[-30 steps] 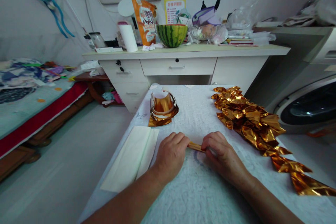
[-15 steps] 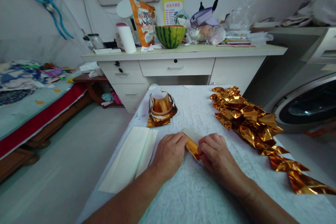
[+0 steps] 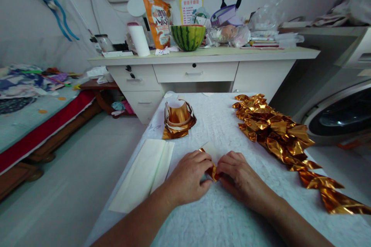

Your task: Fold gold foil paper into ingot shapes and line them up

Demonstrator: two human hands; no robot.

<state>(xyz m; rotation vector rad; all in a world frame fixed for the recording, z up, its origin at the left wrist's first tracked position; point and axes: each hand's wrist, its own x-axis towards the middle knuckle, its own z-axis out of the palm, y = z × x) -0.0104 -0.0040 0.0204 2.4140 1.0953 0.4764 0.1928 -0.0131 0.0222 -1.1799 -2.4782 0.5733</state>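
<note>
Paper (image 3: 140, 177) at 9 o'clock; roll (image 3: 179, 116) at 11. Left hand (image 3: 191, 175) at 9, nearer the right than last frame, fingers curled on strip (image 3: 213, 172), thumb apart; can't tell if pinching. Strip, clock centre, now bunched: probably mid-fold. Right hand (image 3: 239, 173) at 3, fingertips pinching strip end. Pile (image 3: 274, 133) at 2.

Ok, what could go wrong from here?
The gold foil strip between the left hand and right hand might crease askew or tear. The left forearm crosses beside the white paper and could nudge it. The nearest crumpled gold foil piece sits by the table's right edge, so it may slip off.
</note>
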